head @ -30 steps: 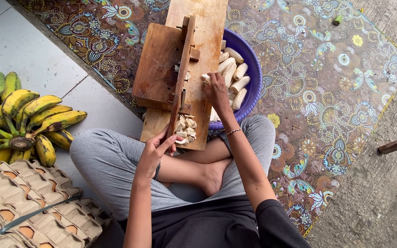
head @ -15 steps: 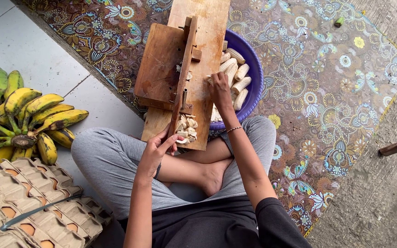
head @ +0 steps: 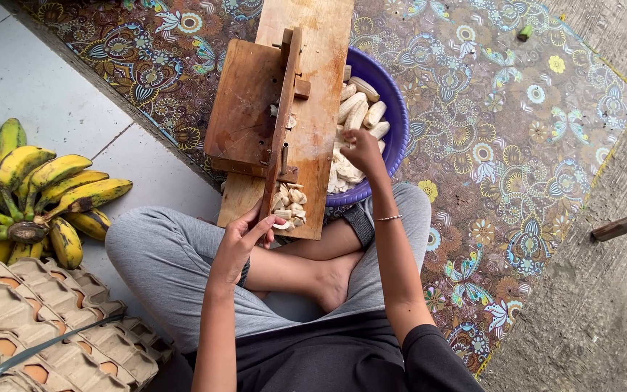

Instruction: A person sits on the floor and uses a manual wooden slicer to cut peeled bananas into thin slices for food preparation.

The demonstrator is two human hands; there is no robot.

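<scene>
A wooden slicing board point(head: 321, 109) with an upright blade bar point(head: 282, 123) rests across my knees. My left hand point(head: 244, 236) grips the near end of the blade bar, beside a pile of pale banana slices point(head: 289, 202). My right hand point(head: 363, 151) reaches into the purple bowl point(head: 393, 98) of peeled bananas point(head: 361, 110) to the right of the board. Its fingers curl over the peeled fruit; whether they hold one I cannot tell.
A bunch of yellow-green bananas point(head: 30, 192) lies on the grey tiles at left. Cardboard egg trays point(head: 30, 319) sit at the lower left. A patterned mat point(head: 517, 145) covers the floor under the board. A stick point(head: 625, 223) pokes in at right.
My right hand has dropped from the board's right edge down into the purple bowl. My left hand stays at the near end of the blade bar.
</scene>
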